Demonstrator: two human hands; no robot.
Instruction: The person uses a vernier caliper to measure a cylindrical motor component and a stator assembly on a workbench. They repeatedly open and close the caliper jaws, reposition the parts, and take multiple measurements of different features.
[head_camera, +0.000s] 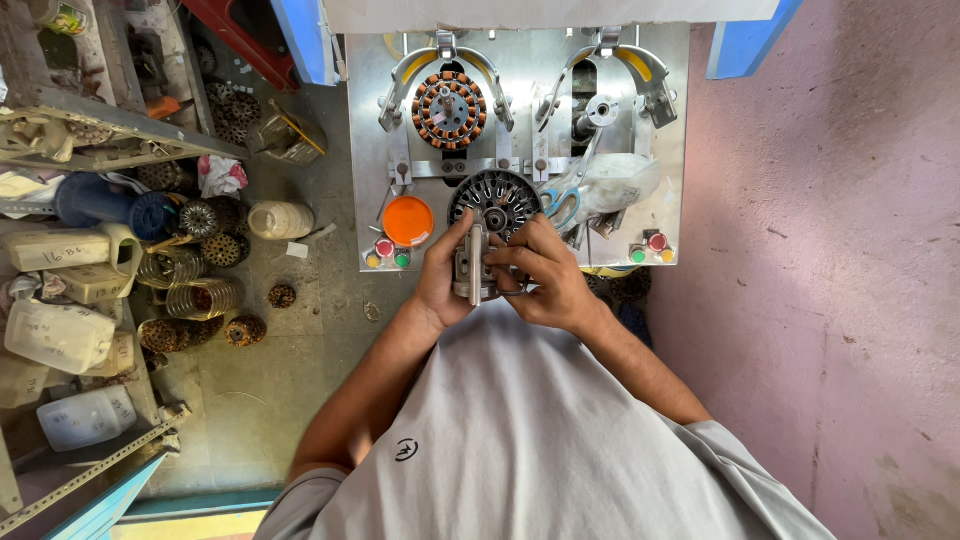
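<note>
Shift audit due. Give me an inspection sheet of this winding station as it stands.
Surface: metal machine panel, upright before the person; bare concrete floor beside it.
Job's things: grey metal part held in both hands in front of an unwound stator; wound stator on the left fixture.
Clutter: orange lid, scissors, plastic bag on the panel; wire coils, wound cores, white jugs on the floor.
Grips: left hand and right hand both closed on the part.
Cables: nothing seen.
Surroundings: pink wall at right, shelving at left.
</note>
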